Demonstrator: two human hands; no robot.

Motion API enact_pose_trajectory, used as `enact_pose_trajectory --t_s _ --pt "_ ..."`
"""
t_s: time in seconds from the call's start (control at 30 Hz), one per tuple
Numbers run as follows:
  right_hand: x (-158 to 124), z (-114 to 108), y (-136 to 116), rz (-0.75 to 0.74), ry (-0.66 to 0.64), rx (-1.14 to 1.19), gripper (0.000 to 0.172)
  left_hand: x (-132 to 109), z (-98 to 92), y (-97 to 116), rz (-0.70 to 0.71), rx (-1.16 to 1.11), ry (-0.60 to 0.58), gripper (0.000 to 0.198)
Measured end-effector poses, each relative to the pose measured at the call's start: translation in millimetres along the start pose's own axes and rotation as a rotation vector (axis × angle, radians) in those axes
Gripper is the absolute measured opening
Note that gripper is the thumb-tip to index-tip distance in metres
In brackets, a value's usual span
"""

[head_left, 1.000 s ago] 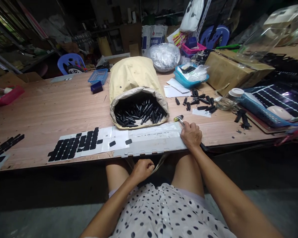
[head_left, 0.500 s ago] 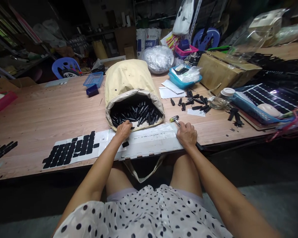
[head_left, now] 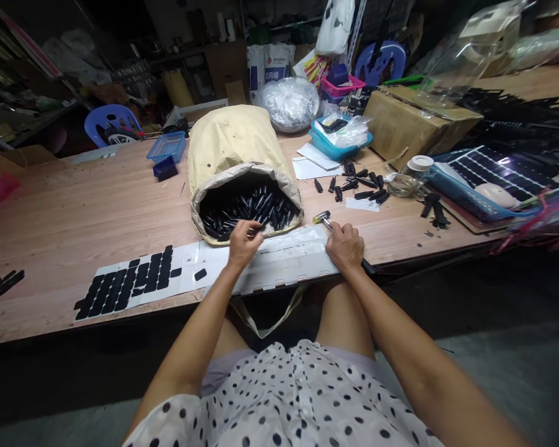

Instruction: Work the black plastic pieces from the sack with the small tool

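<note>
A tan sack [head_left: 233,146] lies on its side on the wooden table [head_left: 84,211], its mouth full of several black plastic pieces [head_left: 251,211]. My left hand [head_left: 243,243] is at the sack's mouth, fingers pinched on a black piece. My right hand [head_left: 345,246] rests closed on a small hammer [head_left: 323,218] with a black grip, its head pointing towards the sack. Both hands sit over a white sheet [head_left: 284,261] at the table's front edge.
A white backing sheet with black pads [head_left: 125,285] lies left of the hands. Loose black pieces [head_left: 358,183], a blue tray [head_left: 340,139], a cardboard box [head_left: 414,121] and a blue basket [head_left: 475,192] stand at the right. A blue basket [head_left: 168,146] is behind.
My left hand came up from my lap to the sack's mouth, then drew back slightly with a black piece. The right hand stayed on the hammer.
</note>
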State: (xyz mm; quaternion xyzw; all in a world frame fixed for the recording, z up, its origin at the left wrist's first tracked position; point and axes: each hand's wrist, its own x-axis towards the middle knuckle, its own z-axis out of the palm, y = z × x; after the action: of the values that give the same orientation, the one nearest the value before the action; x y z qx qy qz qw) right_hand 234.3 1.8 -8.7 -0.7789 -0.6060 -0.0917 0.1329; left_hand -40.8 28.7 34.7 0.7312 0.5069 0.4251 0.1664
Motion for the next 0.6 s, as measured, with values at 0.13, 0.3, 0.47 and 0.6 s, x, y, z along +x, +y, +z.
enact_pose_trajectory --t_s 0.13,0.3,0.47,0.6 --pt "1 -1 0 0.006 -0.019 0.005 0.037 -17 55.3 27 -0.023 -0.253 -0.146 0.021" --pt "0 -2 -1 0.006 -0.035 0.019 0.039 -32 77.4 25 -0.119 -0.131 -0.247 0.027" --pt "0 -3 -2 0.010 -0.041 0.058 0.038 -34 73.6 23 -0.120 0.035 -0.310 0.026" --pt "7 -7 3 0.036 -0.098 0.143 0.038 -33 77.1 26 -0.132 0.101 -0.327 0.016"
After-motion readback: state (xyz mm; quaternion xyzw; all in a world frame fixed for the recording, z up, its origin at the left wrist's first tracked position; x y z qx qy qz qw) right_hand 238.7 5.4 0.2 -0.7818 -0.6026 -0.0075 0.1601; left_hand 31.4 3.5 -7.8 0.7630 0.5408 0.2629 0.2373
